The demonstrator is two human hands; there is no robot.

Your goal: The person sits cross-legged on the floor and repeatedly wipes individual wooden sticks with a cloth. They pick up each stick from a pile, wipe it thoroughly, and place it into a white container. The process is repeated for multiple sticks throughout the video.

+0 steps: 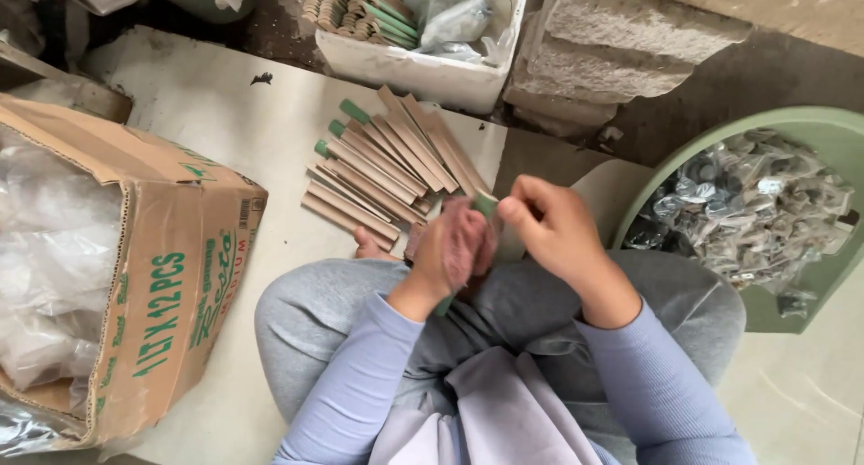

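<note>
Both hands meet above my lap. My left hand (453, 247) is closed around a thin green-ended stick (486, 204) and looks blurred. My right hand (551, 226) pinches the same stick's upper end with fingers curled. Just beyond my hands, a pile of several brown paper-wrapped sticks (387, 170), some with green tips, lies fanned on a pale board (225, 114). My knees in grey trousers and light purple sleeves fill the lower part of the view.
An open cardboard box (171, 276) holding clear plastic bags stands at the left. A white foam box (423, 69) with more sticks and bags sits at the back. A green tub (810, 132) of small filled packets is at the right, stone blocks (621, 42) behind.
</note>
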